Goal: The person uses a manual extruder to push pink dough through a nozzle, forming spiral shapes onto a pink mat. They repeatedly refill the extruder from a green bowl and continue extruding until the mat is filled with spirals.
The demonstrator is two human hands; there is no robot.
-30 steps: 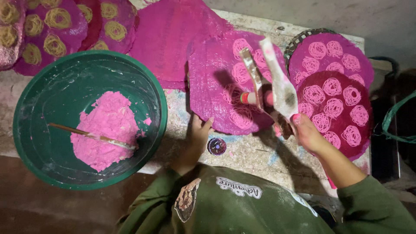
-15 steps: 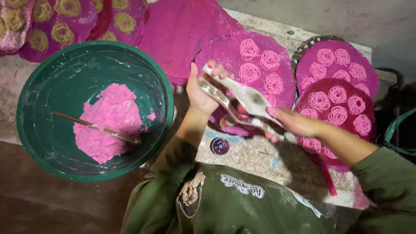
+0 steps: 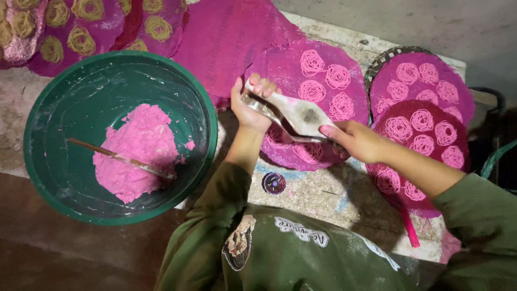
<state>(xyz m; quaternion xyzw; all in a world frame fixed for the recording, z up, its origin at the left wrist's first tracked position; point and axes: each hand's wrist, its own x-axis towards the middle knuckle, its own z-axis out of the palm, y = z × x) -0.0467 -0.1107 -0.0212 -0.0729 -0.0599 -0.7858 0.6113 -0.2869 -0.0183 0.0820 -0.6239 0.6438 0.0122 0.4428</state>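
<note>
left hand (image 3: 249,108): gripping one end of metal press (image 3: 293,116)
right hand (image 3: 355,141): closed on its other end
press: held over magenta mat (image 3: 318,102)
done: several coils on mat
left: dough (image 3: 139,152) remaining in green basin (image 3: 64,178)

Rough, pink-stained stone slab (image 3: 323,194). On it: green basin (image 3: 64,183), round magenta mats (image 3: 231,37), small purple lid (image 3: 273,183).

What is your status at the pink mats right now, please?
Left hand and right hand both grip the metal press over a spiral-covered mat. Dough bowl sits left. Nothing obstructing.
</note>
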